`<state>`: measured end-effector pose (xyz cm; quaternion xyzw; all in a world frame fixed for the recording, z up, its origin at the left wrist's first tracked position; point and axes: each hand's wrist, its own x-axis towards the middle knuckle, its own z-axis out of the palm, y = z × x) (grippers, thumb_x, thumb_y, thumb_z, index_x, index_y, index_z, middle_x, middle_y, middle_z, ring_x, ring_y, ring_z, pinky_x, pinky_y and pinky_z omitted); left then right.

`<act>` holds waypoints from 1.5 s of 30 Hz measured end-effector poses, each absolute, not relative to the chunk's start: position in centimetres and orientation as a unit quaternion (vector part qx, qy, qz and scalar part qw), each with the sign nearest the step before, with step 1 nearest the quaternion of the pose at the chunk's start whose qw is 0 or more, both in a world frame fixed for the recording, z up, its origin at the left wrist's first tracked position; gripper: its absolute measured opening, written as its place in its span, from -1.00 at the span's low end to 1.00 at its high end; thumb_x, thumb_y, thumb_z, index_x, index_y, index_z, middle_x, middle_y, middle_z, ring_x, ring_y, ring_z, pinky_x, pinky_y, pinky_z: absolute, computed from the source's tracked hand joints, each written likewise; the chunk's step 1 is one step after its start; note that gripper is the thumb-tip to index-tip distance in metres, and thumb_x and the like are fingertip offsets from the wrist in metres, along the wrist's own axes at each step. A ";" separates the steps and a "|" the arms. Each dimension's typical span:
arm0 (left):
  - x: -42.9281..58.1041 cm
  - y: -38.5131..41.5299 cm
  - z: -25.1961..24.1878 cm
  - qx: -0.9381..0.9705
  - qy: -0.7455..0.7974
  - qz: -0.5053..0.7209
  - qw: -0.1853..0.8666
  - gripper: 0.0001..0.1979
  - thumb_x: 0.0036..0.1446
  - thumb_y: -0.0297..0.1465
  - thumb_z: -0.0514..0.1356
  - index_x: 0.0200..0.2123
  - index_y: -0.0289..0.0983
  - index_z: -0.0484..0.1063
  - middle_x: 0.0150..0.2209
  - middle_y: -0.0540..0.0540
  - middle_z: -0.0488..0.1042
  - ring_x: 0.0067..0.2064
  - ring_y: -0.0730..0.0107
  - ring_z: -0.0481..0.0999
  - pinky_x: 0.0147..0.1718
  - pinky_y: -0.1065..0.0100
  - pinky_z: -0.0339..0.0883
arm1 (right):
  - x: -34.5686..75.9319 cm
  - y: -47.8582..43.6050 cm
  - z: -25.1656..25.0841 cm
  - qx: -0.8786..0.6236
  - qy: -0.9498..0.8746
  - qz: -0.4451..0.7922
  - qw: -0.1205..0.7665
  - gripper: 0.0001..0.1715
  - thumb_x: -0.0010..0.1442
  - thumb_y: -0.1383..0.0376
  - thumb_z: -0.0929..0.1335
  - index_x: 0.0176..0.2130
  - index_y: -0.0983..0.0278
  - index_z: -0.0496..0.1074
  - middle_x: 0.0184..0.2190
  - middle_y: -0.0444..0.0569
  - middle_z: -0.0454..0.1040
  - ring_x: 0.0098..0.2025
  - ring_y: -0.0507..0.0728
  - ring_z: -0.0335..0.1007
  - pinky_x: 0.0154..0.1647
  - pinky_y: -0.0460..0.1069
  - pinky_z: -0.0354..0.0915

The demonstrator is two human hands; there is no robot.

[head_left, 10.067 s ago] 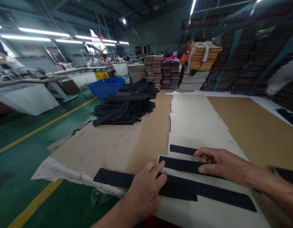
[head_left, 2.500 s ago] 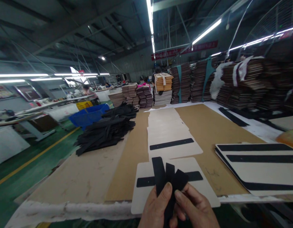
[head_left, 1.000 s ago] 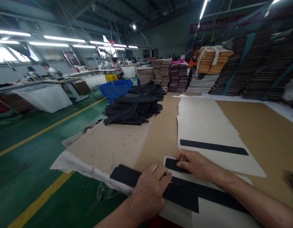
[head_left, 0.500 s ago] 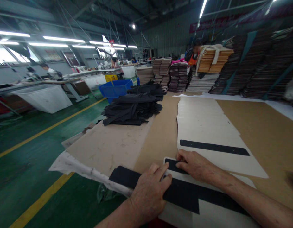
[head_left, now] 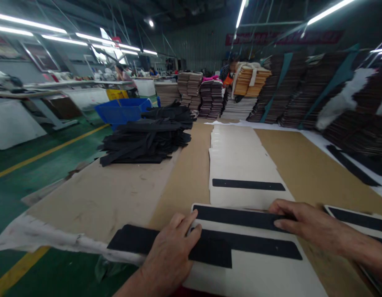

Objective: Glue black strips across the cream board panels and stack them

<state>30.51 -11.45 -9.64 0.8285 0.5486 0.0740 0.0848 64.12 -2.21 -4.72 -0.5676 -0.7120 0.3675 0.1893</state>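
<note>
A pale panel (head_left: 249, 274) lies in front of me with one black strip (head_left: 237, 217) along its far edge and another black strip (head_left: 265, 244) lower down. My left hand (head_left: 170, 249) is closed around a bundle of loose black strips (head_left: 209, 252) that sticks out on both sides of it. Its index fingertip touches the left end of the far strip. Toward that strip's right end, my right hand (head_left: 305, 225) is closed on the strip and panel edge, thumb on the near side and fingers along the far edge. Its lower fingers are hidden.
Beyond lie overlapping pale panels (head_left: 237, 159), the top one bearing a black strip (head_left: 248, 184). A heap of black strips (head_left: 147, 136) sits at left, near a blue bin (head_left: 122, 110). Another strip-edged panel (head_left: 361, 218) is at right. Stacks line the back, near a person (head_left: 228, 74).
My right hand has slid rightward along the far strip, uncovering most of it. My left hand stays near the strip's left end. The view has turned to the right.
</note>
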 end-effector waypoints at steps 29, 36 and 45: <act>28.7 -10.9 -12.3 0.861 0.502 0.076 -0.028 -0.22 -0.26 -0.63 0.08 0.13 -0.15 0.38 0.31 -0.09 0.19 0.13 0.06 0.32 0.06 0.09 0.37 | 64.5 -4.7 -9.0 -0.706 -0.630 0.232 0.227 -0.82 0.12 0.13 0.27 -0.34 0.18 0.35 -0.53 -0.17 0.40 -0.46 0.09 0.33 -0.44 -0.03 0.15; 28.9 -10.8 -12.1 0.856 0.512 0.066 -0.021 -0.20 -0.29 -0.65 0.07 0.13 -0.16 0.38 0.31 -0.09 0.19 0.14 0.06 0.32 0.05 0.11 0.38 | 64.9 -4.5 -9.9 -0.706 -0.611 0.253 0.252 -0.79 0.11 0.12 0.28 -0.32 0.19 0.35 -0.51 -0.19 0.36 -0.47 0.08 0.30 -0.41 -0.02 0.15; 28.9 -10.8 -11.9 0.855 0.515 0.057 -0.012 -0.22 -0.28 -0.66 0.07 0.12 -0.19 0.39 0.31 -0.10 0.20 0.13 0.06 0.32 0.09 0.05 0.35 | 64.7 -4.3 -9.6 -0.712 -0.630 0.210 0.228 -0.85 0.13 0.17 0.28 -0.34 0.19 0.35 -0.52 -0.17 0.38 -0.47 0.09 0.32 -0.43 -0.02 0.17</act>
